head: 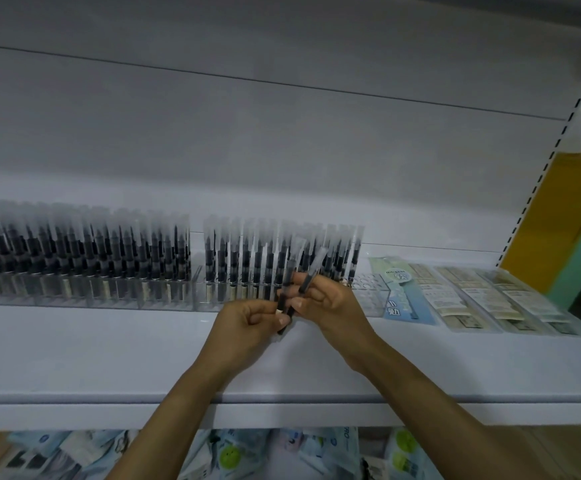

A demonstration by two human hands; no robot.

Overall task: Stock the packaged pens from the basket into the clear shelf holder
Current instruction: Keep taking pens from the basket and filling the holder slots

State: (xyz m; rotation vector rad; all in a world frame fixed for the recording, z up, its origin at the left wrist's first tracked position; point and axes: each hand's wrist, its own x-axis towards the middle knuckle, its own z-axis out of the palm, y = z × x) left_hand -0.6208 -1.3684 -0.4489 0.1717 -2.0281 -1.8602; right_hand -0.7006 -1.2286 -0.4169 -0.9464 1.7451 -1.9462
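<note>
Hands meet above the shelf (109, 358), both holding pens (287, 285) in clear sleeves. The right hand (327, 303) curls its fingers round two of them. One stands nearly upright. The other (311, 271) leans right, its cap end poking above the knuckles. The left hand (251, 320) sits just below and left of the right, and its thumb and forefinger pinch the dark lower end of the upright pen.

Both pens hang just in front of the right holder (375, 306), against its packed rows (265, 258) and not yet in a slot. The bare slots (365, 289) at the holder's right end lie just right of the right hand. A second holder (57, 301), full, stands to the left, touching or almost touching the first. Flat packets (455, 296) lie on the shelf to the right of the holders, well clear of the hands.
</note>
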